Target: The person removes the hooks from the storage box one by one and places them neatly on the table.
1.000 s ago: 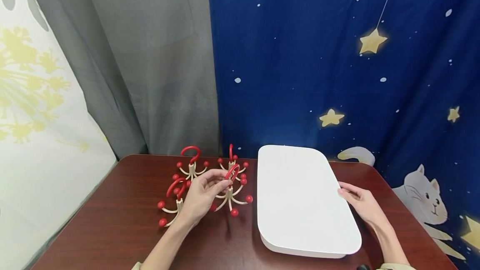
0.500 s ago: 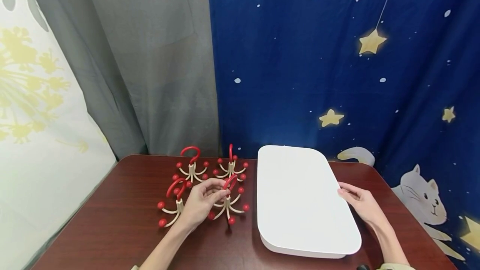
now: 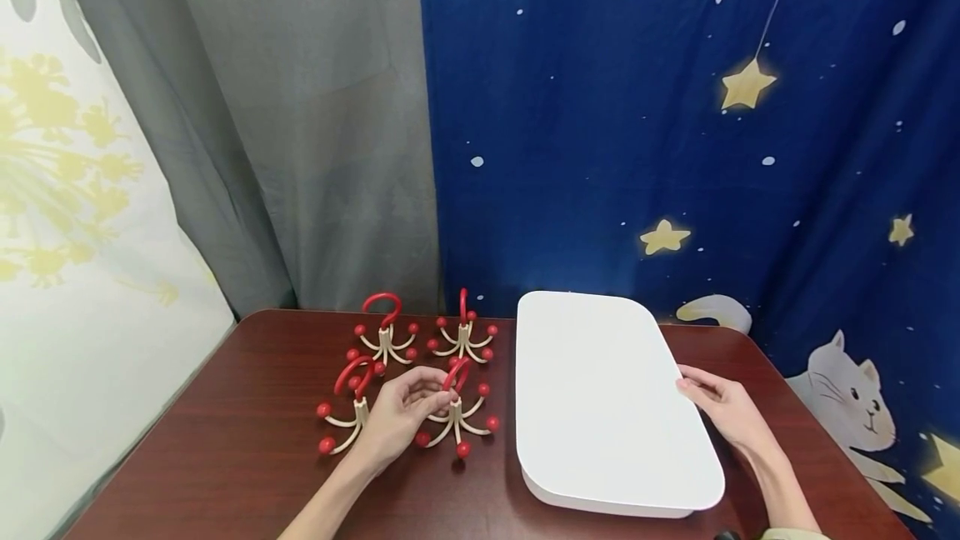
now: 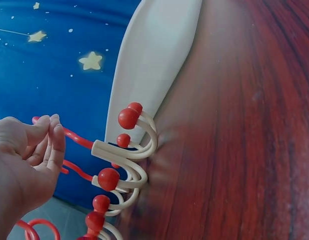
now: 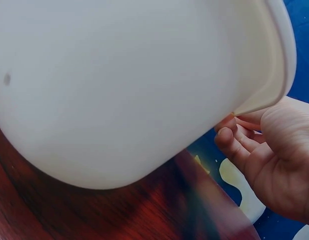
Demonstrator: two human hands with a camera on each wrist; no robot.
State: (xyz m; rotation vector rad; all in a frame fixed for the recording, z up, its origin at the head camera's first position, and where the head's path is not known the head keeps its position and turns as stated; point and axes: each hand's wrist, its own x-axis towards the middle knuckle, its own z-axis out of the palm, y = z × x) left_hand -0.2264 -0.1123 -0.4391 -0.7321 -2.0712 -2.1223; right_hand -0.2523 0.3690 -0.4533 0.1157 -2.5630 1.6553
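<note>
My left hand (image 3: 401, 415) pinches the red hook of a multi-arm hanger (image 3: 456, 412) between thumb and fingertips. This hanger has curved cream arms ending in red balls, and it stands upright, arms right at the tabletop. The same grip shows in the left wrist view, hand (image 4: 32, 162) on the hook's end. Three similar hangers stand around it: one (image 3: 360, 415) partly behind my left hand, one (image 3: 385, 340) at the back left and one (image 3: 463, 338) directly behind. My right hand (image 3: 723, 407) touches the right edge of a white rounded box (image 3: 611, 407) with its fingertips.
The dark red-brown wooden table (image 3: 225, 432) has rounded back corners. A grey curtain (image 3: 330, 123) and a blue star-printed curtain (image 3: 570, 107) hang right behind its back edge. The white box fills much of the table's right half.
My left hand has lowered the hanger and drawn it slightly nearer, down to the tabletop. The right hand stays at the box's edge.
</note>
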